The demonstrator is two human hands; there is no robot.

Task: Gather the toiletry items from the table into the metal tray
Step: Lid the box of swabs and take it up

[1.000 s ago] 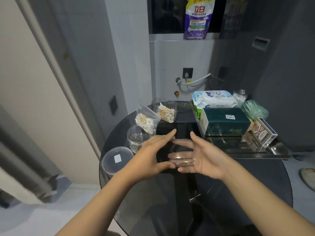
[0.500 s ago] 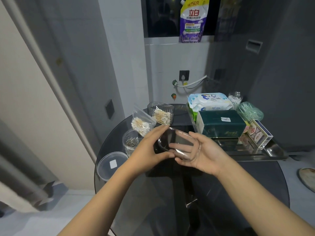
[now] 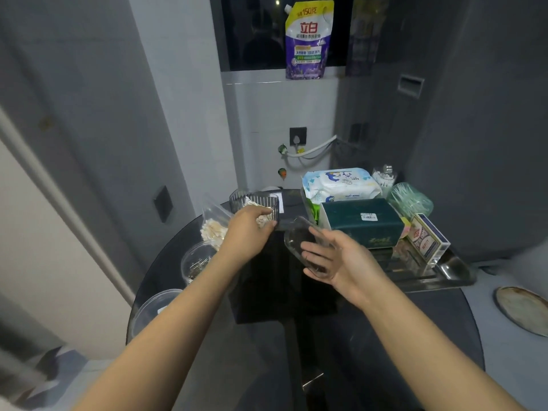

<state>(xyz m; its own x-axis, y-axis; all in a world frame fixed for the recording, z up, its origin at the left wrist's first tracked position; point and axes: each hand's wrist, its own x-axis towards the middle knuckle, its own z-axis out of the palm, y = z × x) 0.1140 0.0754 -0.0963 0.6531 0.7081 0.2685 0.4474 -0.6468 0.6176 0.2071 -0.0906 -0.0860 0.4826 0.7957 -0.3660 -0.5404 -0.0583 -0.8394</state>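
**Now: one hand at the ribbed cup, the other holding a clear container**

Leftmost on the dark glass table [image 3: 370,336] lies a round clear lid [image 3: 154,310], close to the near-left rim. Beyond it stands a clear cup of small metal pins [image 3: 197,262], and behind that a zip bag of pale items [image 3: 213,223], partly hidden by the wrist. The left hand [image 3: 247,232] reaches to the ribbed clear cup of cotton swabs [image 3: 255,204]; its fingers are curled against the cup's near wall, though whether they truly grip it cannot be told.

Just to the right, the right hand [image 3: 335,259] holds a clear plastic container [image 3: 299,238] tilted above the table, fingers spread loosely around its side, thumb underneath.

Further right sits the metal tray [image 3: 453,271], along the table's right side. In it stand a dark green tissue box [image 3: 361,222], a pack of wet wipes [image 3: 341,185] behind it, a green-tinted tub of swabs [image 3: 410,200], a small clear jar [image 3: 384,178] at the back, and a box of playing cards [image 3: 428,238] leaning at the right end.
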